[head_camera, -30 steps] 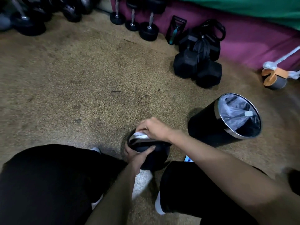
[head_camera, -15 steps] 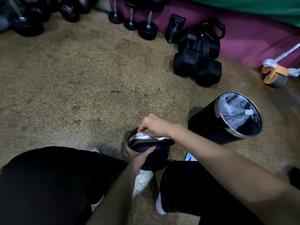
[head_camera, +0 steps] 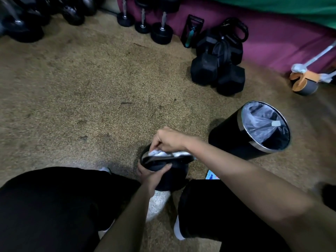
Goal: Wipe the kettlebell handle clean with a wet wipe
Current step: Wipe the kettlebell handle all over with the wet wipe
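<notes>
A black kettlebell stands on the floor between my knees, its shiny grey handle running across the top. My left hand grips the kettlebell's body from the near side, thumb across the front. My right hand comes in from the right and pinches a white wet wipe against the far side of the handle. The wipe stretches along the handle toward the right, partly hidden behind it.
A black bin with a clear liner stands to the right of the kettlebell. Hex dumbbells and round dumbbells sit by the maroon wall mat. An ab roller lies far right. A small packet lies by my right knee.
My right hand has lifted a little and drawn the wipe out along the handle toward the right. My left hand keeps its grip on the kettlebell.
</notes>
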